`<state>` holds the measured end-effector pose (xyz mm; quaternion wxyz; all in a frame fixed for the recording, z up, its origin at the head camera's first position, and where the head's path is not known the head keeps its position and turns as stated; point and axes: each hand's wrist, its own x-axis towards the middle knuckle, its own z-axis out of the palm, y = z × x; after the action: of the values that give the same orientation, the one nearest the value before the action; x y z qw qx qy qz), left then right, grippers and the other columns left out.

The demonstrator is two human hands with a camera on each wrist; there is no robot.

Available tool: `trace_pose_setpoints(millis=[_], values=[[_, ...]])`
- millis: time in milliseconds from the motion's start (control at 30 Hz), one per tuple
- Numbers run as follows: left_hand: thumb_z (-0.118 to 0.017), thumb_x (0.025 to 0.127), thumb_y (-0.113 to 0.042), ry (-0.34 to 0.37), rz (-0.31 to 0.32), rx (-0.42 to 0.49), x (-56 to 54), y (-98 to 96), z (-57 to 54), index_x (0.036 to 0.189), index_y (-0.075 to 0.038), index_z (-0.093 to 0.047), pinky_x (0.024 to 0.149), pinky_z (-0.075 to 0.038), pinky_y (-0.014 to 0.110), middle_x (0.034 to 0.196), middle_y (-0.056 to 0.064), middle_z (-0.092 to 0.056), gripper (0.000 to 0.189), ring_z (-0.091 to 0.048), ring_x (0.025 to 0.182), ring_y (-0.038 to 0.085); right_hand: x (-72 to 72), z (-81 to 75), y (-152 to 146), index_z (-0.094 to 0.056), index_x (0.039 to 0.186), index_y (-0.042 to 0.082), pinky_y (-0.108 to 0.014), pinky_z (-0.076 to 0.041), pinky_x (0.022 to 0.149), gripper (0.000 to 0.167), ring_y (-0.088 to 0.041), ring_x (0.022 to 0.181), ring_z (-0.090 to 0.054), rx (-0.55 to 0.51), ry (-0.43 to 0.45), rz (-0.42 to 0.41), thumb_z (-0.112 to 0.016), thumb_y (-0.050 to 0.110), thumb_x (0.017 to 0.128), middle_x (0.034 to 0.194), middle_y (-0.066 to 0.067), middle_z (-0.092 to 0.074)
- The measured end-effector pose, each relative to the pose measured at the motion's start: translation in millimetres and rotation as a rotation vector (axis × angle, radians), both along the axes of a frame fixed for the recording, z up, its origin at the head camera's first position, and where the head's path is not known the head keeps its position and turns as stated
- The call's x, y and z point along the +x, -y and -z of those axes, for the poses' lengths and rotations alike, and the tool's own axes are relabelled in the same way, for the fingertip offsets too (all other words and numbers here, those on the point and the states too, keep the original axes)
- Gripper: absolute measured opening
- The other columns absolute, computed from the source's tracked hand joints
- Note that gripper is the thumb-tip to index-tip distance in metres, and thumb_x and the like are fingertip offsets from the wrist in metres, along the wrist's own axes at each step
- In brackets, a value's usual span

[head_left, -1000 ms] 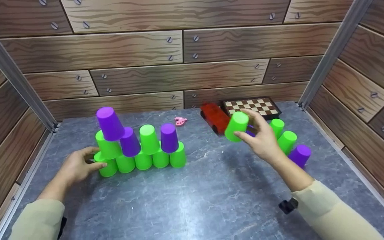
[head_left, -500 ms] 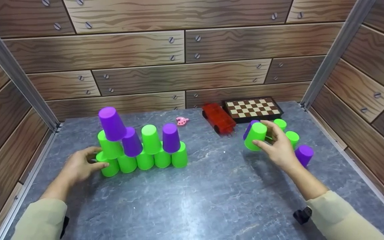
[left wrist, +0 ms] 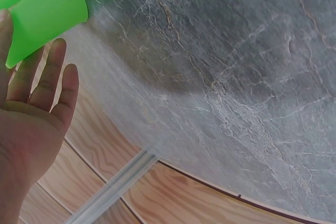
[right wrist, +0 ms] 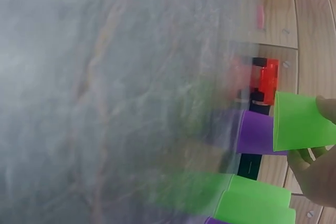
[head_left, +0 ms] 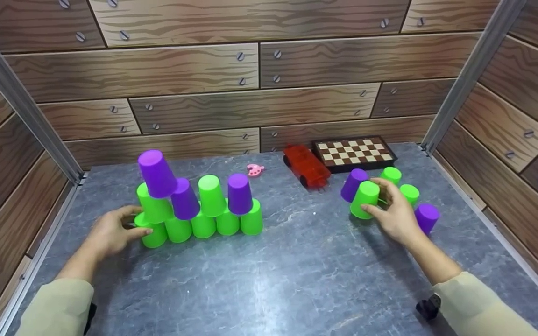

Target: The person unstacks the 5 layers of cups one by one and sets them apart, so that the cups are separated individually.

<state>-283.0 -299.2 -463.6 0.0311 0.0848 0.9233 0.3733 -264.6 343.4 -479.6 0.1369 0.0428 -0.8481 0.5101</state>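
Upside-down plastic cups form a stepped wall on the left: several green cups (head_left: 251,217) below, green and purple cups (head_left: 239,195) above, one purple cup (head_left: 158,175) on top. My left hand (head_left: 110,232) holds its thumb and fingers around the leftmost bottom green cup (head_left: 153,234); in the left wrist view its other fingers (left wrist: 51,74) extend loosely below that cup. On the right, my right hand (head_left: 397,215) grips an inverted green cup (head_left: 364,200) between thumb and fingers. That cup's rim appears off the table in the right wrist view, in front of a purple cup (head_left: 354,184).
Beyond the right hand stand two green cups (head_left: 409,193) and a purple cup (head_left: 427,218). A red toy car (head_left: 307,166), a checkered board (head_left: 355,153) and a small pink toy (head_left: 254,170) lie at the back. Wood-patterned walls (head_left: 194,112) enclose the grey table (head_left: 250,284).
My right hand has carried the green cup to the right and lower, toward the standing cups, uncovering the purple cup behind it. The left hand stays at the wall's end cup.
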Motion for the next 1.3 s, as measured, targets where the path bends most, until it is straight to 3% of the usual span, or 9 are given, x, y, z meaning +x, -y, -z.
trace_pose_setpoints(millis=[600,1300], values=[[-0.086,0.093,-0.025,0.019,-0.008,0.011,1.3,-0.1,-1.0,0.142,0.004,-0.059,0.096,-0.061,0.054,0.129,0.028,-0.068,0.063,-0.068,0.118,0.048,-4.8,14.5,-12,-0.037,0.157,-0.005,-0.059,-0.035,0.122,0.072,-0.048,0.145,-0.043,-0.010,0.064,0.029,-0.073,-0.009,0.094,0.154,-0.035,-0.046],[-0.086,0.092,-0.025,0.008,-0.004,0.002,0.0,-0.2,0.8,0.143,0.007,-0.057,0.095,-0.061,0.055,0.128,0.030,-0.068,0.067,-0.068,0.116,0.048,-10.6,18.9,-14,-0.036,0.156,-0.006,-0.059,-0.035,0.123,0.069,-0.050,0.146,-0.041,0.002,0.095,0.050,-0.071,-0.009,0.096,0.156,-0.036,-0.042]])
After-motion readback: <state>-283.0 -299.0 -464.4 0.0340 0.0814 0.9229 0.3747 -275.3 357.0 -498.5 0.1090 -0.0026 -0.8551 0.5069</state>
